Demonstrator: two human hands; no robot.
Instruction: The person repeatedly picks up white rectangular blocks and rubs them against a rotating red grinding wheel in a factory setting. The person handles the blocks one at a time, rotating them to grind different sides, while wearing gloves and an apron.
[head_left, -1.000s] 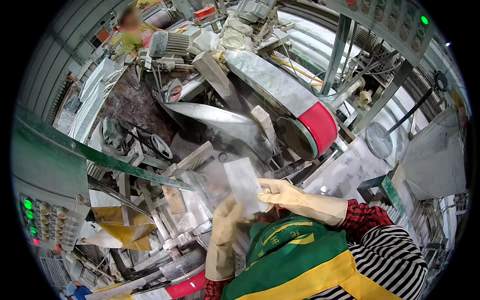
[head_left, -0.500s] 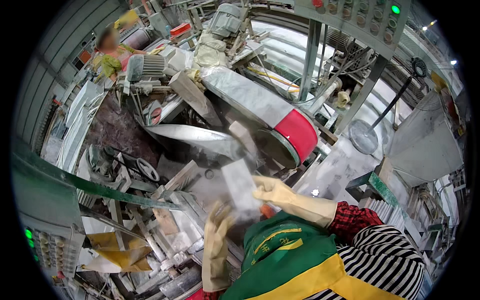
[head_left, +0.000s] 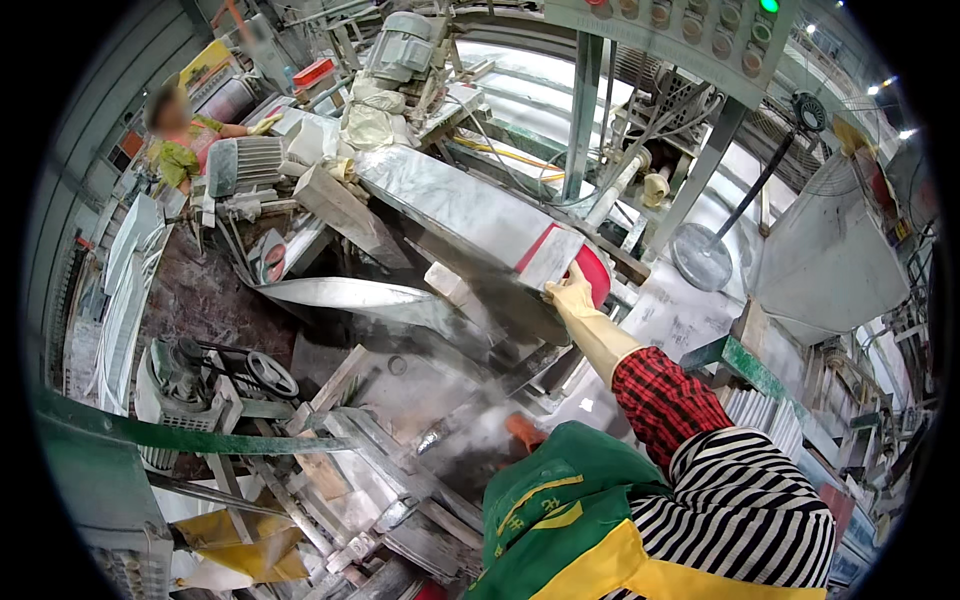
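My right hand (head_left: pixel 572 296), in a cream rubber glove, reaches forward with its fingers closed on the near end of a pale grey rectangular tile (head_left: pixel 553 257). The tile overlaps the red end (head_left: pixel 594 277) of the long grey machine cover (head_left: pixel 455 195); whether it rests there or is held just above, I cannot tell. My left hand is out of view. Below the cover lies a dusty wooden block (head_left: pixel 452 285), beside a curved whitish sheet (head_left: pixel 350 294).
A control panel (head_left: pixel 680 30) hangs above, with a round-based stand (head_left: pixel 700 256) to the right. Timber and rubble (head_left: pixel 400 500) crowd the lower left, near a handwheel (head_left: pixel 271 371). A co-worker (head_left: pixel 180 140) stands at the far left.
My right hand has carried the tile forward from in front of my apron to the red end of the machine cover. My left hand has gone out of view.
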